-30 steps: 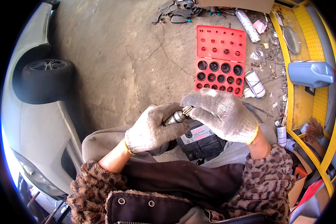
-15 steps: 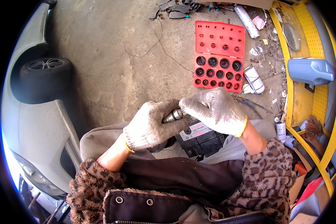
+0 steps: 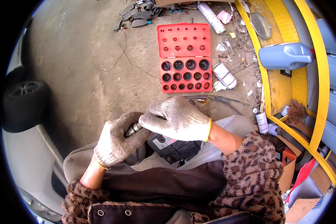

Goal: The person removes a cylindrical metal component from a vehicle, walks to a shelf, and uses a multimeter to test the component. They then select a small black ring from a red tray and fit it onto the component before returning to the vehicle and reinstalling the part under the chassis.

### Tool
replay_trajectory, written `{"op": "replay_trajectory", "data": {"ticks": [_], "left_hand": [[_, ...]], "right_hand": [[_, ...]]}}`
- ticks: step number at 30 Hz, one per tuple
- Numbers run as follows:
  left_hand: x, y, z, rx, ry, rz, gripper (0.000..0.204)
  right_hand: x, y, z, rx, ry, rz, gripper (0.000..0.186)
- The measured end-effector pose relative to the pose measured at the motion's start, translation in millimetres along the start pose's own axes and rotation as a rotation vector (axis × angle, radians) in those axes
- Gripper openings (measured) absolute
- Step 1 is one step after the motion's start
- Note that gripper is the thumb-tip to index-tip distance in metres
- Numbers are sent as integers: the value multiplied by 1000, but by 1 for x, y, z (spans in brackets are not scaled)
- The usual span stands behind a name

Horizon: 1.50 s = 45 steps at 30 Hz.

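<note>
A short cylindrical metal part (image 3: 133, 129), dull grey with a darker ribbed band, lies gripped between two hands in white knitted work gloves. Only its middle shows (both ends are hidden inside the gloves). It is tilted, its lower end buried in the curled left hand (image 3: 117, 141), its upper end covered by the fingers of the right hand (image 3: 177, 118), which closes over it from above. It sits above the person's lap, over a black box-shaped battery (image 3: 173, 146)
</note>
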<state>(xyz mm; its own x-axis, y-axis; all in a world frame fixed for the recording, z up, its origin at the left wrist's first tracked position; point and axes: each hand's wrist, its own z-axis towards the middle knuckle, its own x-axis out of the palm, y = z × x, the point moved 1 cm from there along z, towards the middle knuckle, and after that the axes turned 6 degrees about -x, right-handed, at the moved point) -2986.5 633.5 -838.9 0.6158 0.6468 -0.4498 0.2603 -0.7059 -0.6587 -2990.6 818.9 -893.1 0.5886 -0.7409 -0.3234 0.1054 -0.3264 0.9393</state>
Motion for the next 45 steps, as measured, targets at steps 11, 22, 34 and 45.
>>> {"op": "replay_trajectory", "data": {"ticks": [11,22,34,45], "left_hand": [[-7,-3,-17,-49,-44,25,20],[-21,10,-47,-218,-70,-311,23],[-20,45,-2,-274,-208,-688,33],[17,63,88,-194,-223,-893,37]], "right_hand": [[-79,-108,-17,52,236,-911,24],[-115,-166,-28,605,-68,-580,34],[28,-50,27,137,-51,-430,21],[59,-15,31,-222,-701,140,29]]}}
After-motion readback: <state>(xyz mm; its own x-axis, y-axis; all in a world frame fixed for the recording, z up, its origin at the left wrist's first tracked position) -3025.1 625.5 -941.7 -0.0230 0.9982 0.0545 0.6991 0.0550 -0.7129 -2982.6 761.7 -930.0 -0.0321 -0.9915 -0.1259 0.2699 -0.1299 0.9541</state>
